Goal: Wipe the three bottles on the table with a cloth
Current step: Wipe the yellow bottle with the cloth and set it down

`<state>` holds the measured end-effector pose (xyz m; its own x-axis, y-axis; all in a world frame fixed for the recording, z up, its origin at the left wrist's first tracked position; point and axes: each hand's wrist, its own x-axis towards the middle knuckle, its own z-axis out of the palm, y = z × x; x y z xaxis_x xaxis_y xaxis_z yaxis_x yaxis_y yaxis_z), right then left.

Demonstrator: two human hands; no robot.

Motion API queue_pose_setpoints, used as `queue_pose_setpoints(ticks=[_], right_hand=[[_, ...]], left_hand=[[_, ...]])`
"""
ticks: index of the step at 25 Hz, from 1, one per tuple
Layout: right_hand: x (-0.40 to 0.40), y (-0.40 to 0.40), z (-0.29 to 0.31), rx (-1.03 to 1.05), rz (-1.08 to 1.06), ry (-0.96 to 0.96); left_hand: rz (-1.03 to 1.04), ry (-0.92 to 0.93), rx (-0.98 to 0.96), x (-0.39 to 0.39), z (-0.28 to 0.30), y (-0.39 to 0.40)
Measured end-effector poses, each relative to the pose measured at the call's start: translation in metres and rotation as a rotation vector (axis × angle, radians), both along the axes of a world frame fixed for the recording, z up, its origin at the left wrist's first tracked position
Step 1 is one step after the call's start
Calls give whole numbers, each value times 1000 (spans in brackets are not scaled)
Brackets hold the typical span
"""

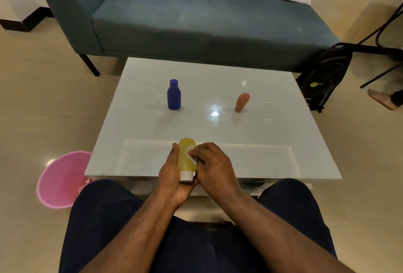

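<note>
My left hand [172,176] grips a yellow bottle [185,157] with a white cap, cap end toward me, above the near edge of the white table [272,141]. My right hand [214,168] pinches a small white cloth [191,152] against the bottle's upper side; most of the cloth is hidden under the fingers. A dark blue bottle [173,95] stands upright at the table's middle left. An orange bottle [242,102] stands at the middle right, cap end down.
A pink bucket [62,180] sits on the floor left of the table's near corner. A blue sofa [196,24] runs behind the table. A black backpack [325,76] leans at the far right, near a person's bare foot [380,99].
</note>
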<state>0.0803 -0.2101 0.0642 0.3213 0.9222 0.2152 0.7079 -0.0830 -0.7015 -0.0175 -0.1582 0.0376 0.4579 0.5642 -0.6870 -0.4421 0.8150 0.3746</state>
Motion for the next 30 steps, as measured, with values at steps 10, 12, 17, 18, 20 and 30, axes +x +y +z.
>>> queue_pose_setpoints(ticks=[10,12,17,18,20,30], right_hand=[[14,9,4,-32,-6,-36],[20,20,4,-55,-49,-42],[2,4,2,-41,49,-220],[8,8,1,-30,58,-230],[22,21,5,-60,-5,-153],[30,31,12,-265,64,-235]], left_hand=[[-21,112,70,2,1,-1],[-44,135,80,4,5,-3],[-77,108,138,1,3,-4],[-84,105,145,2,4,-5],[-107,135,176,3,5,-7],[-101,341,293,3,2,-5]])
